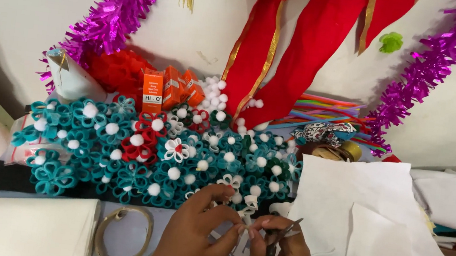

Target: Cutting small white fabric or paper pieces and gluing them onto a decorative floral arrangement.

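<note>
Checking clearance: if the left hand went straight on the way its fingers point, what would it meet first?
Probably the white felt strip already pinched by the left hand, then the right hand with the scissors; depth unclear.

The scissors [274, 247] have dark metal blades with a dull shine. The sheets [361, 217] look like matt white felt. The flowers [139, 152] are soft cloth with fluffy pompom centres. The tinsel [115, 12] is glossy purple foil. The boxes [155, 91] are smooth orange card.

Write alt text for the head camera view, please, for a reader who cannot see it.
Two hands cut a white felt strip: the left hand pinches it, the right hand works black scissors. Behind them lie teal felt flowers with white pompoms, white felt sheets and purple tinsel.
</note>
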